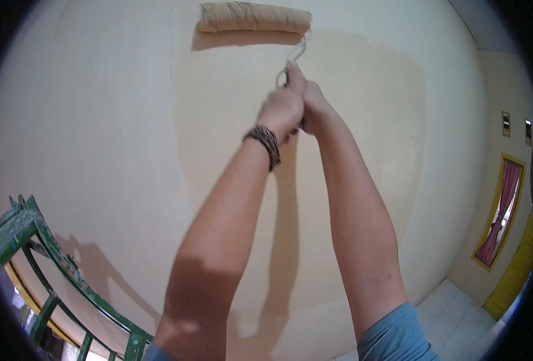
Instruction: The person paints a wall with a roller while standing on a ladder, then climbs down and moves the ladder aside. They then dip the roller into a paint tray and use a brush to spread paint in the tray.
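Overhead, paint roller [253,17] sits above both hands' fingers [295,77] (gripping handle).

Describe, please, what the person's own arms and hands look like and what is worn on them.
Both forearms are bare. The left hand has a dark braided bracelet of several strands around the wrist. The right hand wears nothing visible. A blue-grey short sleeve covers the right upper arm; a sliver of the same fabric shows at the left.

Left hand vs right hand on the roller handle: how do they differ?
The left hand wears a dark beaded bracelet at the wrist; the right hand has a bare wrist. The left hand sits slightly lower and nearer the camera, and the right extends a finger up the metal handle of the tan paint roller. Both grip that handle together, arms raised toward the cream wall.
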### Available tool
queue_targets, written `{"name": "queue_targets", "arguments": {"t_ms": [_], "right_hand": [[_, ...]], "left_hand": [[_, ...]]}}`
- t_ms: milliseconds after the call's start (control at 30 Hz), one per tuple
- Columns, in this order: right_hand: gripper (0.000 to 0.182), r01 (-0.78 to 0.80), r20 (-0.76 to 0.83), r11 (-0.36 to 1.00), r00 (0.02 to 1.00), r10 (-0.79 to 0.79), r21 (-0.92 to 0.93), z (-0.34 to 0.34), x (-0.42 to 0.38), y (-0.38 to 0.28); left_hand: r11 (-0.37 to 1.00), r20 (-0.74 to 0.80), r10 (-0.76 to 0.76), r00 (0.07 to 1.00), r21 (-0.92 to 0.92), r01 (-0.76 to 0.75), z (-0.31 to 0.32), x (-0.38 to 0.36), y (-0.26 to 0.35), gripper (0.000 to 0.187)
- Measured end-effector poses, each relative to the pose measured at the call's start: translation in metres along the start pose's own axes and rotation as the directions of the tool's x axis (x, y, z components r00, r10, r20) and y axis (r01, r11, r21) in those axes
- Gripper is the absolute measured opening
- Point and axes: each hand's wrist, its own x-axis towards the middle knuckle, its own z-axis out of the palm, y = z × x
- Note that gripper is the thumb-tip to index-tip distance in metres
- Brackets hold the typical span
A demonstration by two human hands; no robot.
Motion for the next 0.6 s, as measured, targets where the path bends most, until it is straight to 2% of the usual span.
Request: {"name": "queue_targets", "arguments": {"t_ms": [33, 133, 200, 233, 300, 400, 467, 500, 533, 600], "right_hand": [[0.057, -0.008, -0.040, 0.997, 0.999, 0.005, -0.072, -0.009, -0.009, 0.017], [0.060, 0.011, -0.071, 0.970, 0.997, -0.029, -0.242, -0.035, -0.057, 0.069], [0.061, -0.048, -0.109, 0.952, 0.994, 0.016, -0.302, -0.044, -0.096, 0.097], [0.060, -0.073, -0.119, 0.949, 0.992, 0.038, -0.305, -0.047, -0.116, 0.110], [0.053, -0.121, -0.138, 0.950, 0.987, 0.083, -0.289, -0.053, -0.156, 0.137], [0.048, -0.128, -0.120, 0.935, 0.988, 0.093, -0.330, -0.060, -0.217, 0.164], [0.049, -0.223, -0.199, 0.920, 0.966, 0.164, -0.322, -0.061, -0.253, 0.181], [0.049, -0.222, -0.198, 0.921, 0.966, 0.164, -0.321, -0.067, -0.267, 0.192], [0.050, -0.277, -0.193, 0.903, 0.955, 0.223, -0.329, -0.076, -0.279, 0.202], [0.050, -0.333, -0.190, 0.881, 0.940, 0.283, -0.336, -0.091, -0.282, 0.203]], "left_hand": [[0.997, 0.039, -0.065, 0.997, 0.031, 0.064, 0.003, -0.016, -0.009, 0.087], [0.999, -0.106, 0.013, 0.994, 0.032, -0.010, 0.033, -0.038, -0.077, 0.088], [0.996, -0.100, 0.045, 0.994, 0.075, -0.038, 0.046, -0.080, -0.107, 0.097], [0.993, -0.046, -0.079, 0.996, 0.079, 0.083, 0.044, -0.107, -0.106, 0.082], [0.985, -0.028, -0.157, 0.987, 0.063, 0.159, 0.051, -0.146, -0.118, 0.079], [0.988, -0.011, -0.154, 0.988, -0.003, 0.154, 0.093, -0.186, -0.208, 0.077], [0.975, 0.037, -0.222, 0.974, -0.020, 0.223, 0.102, -0.220, -0.228, 0.075], [0.956, 0.081, -0.293, 0.953, 0.004, 0.294, 0.098, -0.238, -0.217, 0.075], [0.956, 0.080, -0.292, 0.953, 0.004, 0.292, 0.106, -0.247, -0.224, 0.075], [0.969, -0.032, -0.248, 0.968, -0.025, 0.248, 0.126, -0.256, -0.236, 0.075]]}}
